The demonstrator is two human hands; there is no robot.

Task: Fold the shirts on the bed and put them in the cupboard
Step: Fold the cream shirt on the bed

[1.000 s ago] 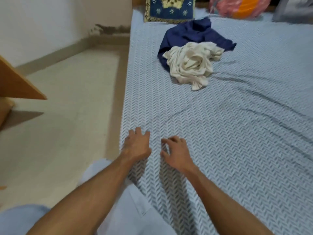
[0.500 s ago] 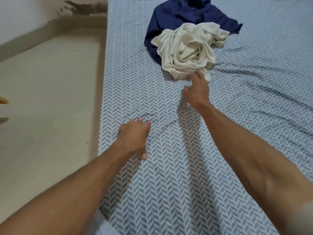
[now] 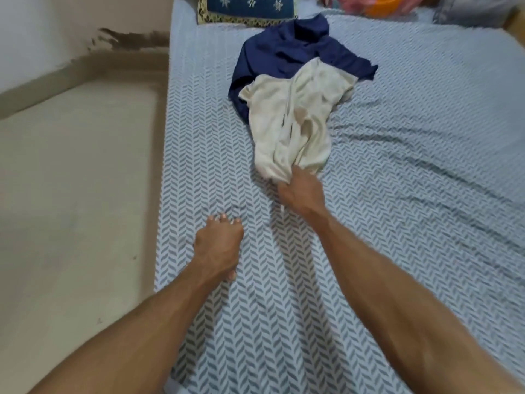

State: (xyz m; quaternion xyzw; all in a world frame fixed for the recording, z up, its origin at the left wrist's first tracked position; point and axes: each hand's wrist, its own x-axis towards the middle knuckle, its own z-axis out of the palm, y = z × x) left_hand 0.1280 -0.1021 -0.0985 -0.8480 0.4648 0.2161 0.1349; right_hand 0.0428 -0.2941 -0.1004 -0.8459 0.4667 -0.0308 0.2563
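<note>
My right hand [image 3: 301, 193] is clamped on the near edge of the cream shirt [image 3: 292, 123], with the cloth bunched inside the closed fingers. The right arm reaches forward across the middle of the bed [image 3: 412, 223].

My left hand [image 3: 218, 247] rests palm-down on the bed sheet, near the left edge of the mattress. Its fingers are curled together with the tips pressing into the sheet, and it holds nothing. It sits nearer to me than the right hand and to its left, apart from both shirts.

The cream shirt lies crumpled, stretching away from the right hand toward the head of the bed. Its far part overlaps the navy shirt [image 3: 289, 52], which lies in a heap directly behind it and touches it. The navy shirt is well apart from both hands.

Beyond the navy shirt, a blue patterned pillow [image 3: 247, 8] lies at the head of the bed. A pink and orange pillow [image 3: 380, 5] lies to its right. The floor [image 3: 76, 180] runs along the left side of the bed.
</note>
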